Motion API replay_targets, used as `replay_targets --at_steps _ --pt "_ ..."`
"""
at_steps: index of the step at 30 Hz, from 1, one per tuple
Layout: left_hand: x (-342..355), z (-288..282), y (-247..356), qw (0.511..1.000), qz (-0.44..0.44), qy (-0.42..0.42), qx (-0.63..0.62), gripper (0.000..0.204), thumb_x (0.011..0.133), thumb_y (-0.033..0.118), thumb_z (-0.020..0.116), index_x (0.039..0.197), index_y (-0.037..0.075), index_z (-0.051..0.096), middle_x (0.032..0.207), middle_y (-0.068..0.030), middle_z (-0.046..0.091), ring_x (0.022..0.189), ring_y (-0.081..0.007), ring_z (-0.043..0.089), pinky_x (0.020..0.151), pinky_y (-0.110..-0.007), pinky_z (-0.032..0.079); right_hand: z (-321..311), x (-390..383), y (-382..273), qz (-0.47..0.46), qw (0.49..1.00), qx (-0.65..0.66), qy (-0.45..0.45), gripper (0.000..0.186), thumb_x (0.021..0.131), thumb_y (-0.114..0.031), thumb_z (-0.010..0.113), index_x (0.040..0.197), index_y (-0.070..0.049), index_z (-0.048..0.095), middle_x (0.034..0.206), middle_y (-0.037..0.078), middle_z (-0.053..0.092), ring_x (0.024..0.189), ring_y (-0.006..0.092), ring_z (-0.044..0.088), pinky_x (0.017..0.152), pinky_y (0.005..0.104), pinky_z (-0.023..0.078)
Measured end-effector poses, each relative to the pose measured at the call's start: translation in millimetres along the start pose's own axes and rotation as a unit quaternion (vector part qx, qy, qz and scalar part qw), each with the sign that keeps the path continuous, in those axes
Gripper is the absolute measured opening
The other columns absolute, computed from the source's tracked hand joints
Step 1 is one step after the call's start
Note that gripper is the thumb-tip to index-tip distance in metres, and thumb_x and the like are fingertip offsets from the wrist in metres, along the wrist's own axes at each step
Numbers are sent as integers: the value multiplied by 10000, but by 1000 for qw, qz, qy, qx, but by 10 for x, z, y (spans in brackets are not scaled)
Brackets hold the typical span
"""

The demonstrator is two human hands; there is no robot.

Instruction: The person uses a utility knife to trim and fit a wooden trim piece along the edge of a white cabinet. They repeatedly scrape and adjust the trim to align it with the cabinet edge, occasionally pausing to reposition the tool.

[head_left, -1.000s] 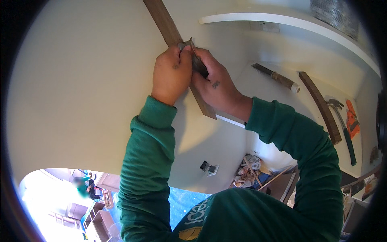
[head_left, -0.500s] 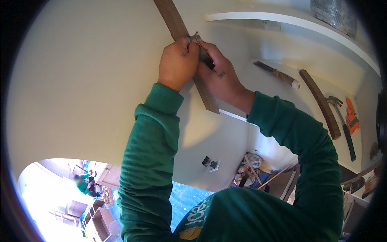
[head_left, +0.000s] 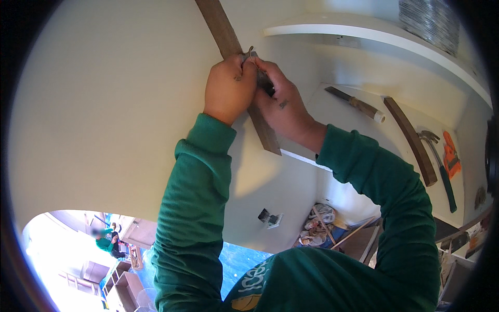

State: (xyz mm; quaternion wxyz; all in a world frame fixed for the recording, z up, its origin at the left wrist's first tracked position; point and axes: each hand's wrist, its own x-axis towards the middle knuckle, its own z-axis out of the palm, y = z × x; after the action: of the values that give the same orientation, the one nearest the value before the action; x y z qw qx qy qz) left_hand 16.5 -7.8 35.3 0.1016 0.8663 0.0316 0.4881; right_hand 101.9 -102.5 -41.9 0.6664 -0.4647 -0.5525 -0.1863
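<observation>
A long brown wooden strip slants across the pale wall, its lower end showing below my hands. My left hand is closed over the strip's middle, thumb at a small dark metal tool. My right hand grips that tool from the other side, thumb and fingers bent round it. Both hands meet at its top, where a thin curl sticks out. Most of the tool is hidden by my fingers, so its exact kind does not show.
On a white ledge at right lie a wooden-handled chisel, a dark wood piece, a claw hammer and an orange tool. A curved white shelf is above. An uncovered wall socket sits low. Another person works far left.
My hands, with the metal tool, sit slightly lower in the picture. The strip and ledge have also shifted down a little as the view moved. The grip looks the same.
</observation>
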Motion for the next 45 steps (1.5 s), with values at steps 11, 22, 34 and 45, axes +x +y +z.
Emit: replay_targets --at_steps 11,22,34,45 --pt "-152 35 -17 996 -60 3 -67 356 982 305 610 852 -18 680 707 -244 638 662 -435 636 619 -473 499 -41 -65 -90 29 1000 7 -8 407 964 -40 634 1354 5 526 1211 256 659 1119 413 674 943 430 543" --pt "-207 -41 -53 988 -77 -10 -134 340 996 263 606 818 -26 630 691 -244 618 625 -409 615 609 -453 491 -15 13 -126 26 1000 -4 -15 431 941 -48 664 1343 19 523 1163 255 647 1053 423 673 905 447 548" --pt "-128 -7 -33 999 -4 -9 -32 289 1001 210 538 850 -26 609 823 -290 648 803 -507 627 721 -568 496 -37 34 -74 14 999 -10 -30 440 937 3 607 1370 14 526 1210 262 641 1079 429 665 928 448 549" --pt "-40 -33 -31 994 43 -54 84 315 1012 227 492 882 -27 627 883 -277 678 859 -496 646 774 -573 521 18 64 -84 44 999 7 8 450 941 -1 613 1384 12 535 1208 266 676 1119 410 686 965 423 545"
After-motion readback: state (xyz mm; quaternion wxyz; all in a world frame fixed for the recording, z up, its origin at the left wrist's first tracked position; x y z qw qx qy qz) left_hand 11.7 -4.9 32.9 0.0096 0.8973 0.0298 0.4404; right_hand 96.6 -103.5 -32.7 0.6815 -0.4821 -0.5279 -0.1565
